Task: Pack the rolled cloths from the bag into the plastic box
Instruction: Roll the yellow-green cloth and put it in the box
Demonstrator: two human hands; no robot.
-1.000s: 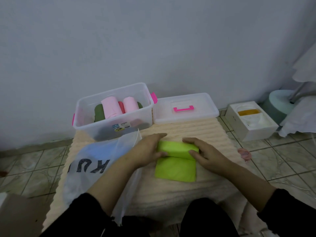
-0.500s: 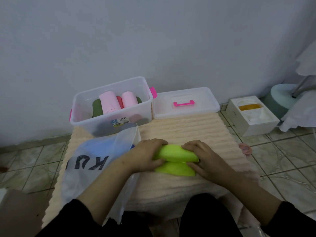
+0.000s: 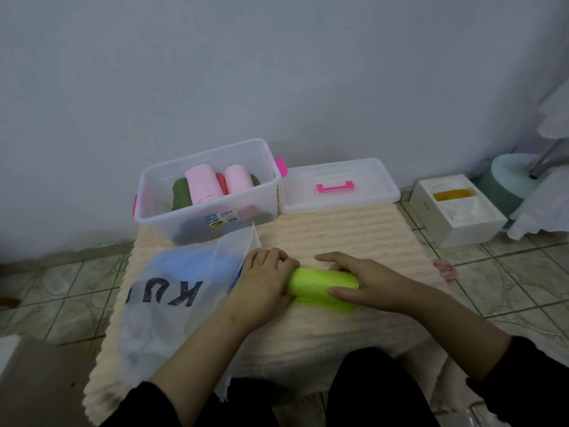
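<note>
At lower centre, a green cloth [image 3: 323, 286], almost fully rolled, is gripped on the mat [image 3: 338, 235] at its left end by the left hand [image 3: 264, 282] and at its right end by the right hand [image 3: 366, 280]. The bag [image 3: 172, 300] lies just left. Above it, at centre left, the box [image 3: 209, 192] holds pink, green and red rolls; its lid [image 3: 337, 186] lies beside it.

My view: items placed around the mat [image 3: 338, 235]

On its far-left edge, I see the plastic box [image 3: 209, 192] with rolled cloths [image 3: 201, 188] inside; lid [image 3: 337, 186] right of box; bag [image 3: 172, 291] on mat's left; cloth roll [image 3: 320, 283] at centre.
</note>
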